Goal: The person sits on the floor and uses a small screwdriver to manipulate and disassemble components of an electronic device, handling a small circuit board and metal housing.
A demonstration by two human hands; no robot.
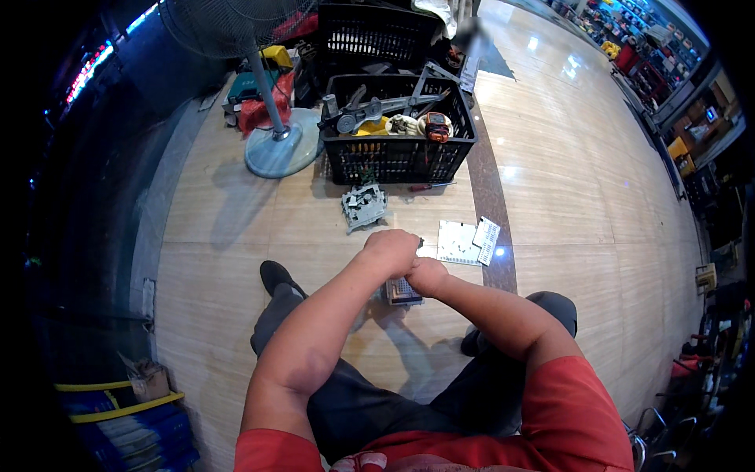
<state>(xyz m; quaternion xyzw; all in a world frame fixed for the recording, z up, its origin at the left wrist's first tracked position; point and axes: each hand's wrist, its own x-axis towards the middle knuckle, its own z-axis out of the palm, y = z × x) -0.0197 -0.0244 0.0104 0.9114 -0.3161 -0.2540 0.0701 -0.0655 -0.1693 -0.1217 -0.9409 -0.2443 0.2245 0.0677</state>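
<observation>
Between my legs, over the tiled floor, my left hand (pixel 391 250) and my right hand (pixel 428 277) meet with fingers curled closed. A small boxy device (pixel 403 292) with a grid-like face shows just below them. A small dark tip (pixel 420 242) sticks out beside my left hand's knuckles. What each hand grips is hidden by the fingers. Ahead of my left hand lies a grey frame-like part (pixel 365 206) with cut-outs. To the right of my hands are a flat white panel (pixel 458 241) with small dark bits on it and a white printed card (pixel 487 238) overlapping its edge.
A black plastic crate (pixel 399 160) holds metal tools and an orange meter (pixel 437 126). At its foot lies a red-handled screwdriver (pixel 429 187). A standing fan's round base (pixel 283 149) is left of the crate. Blue-and-yellow stacked items (pixel 130 425) stand at lower left.
</observation>
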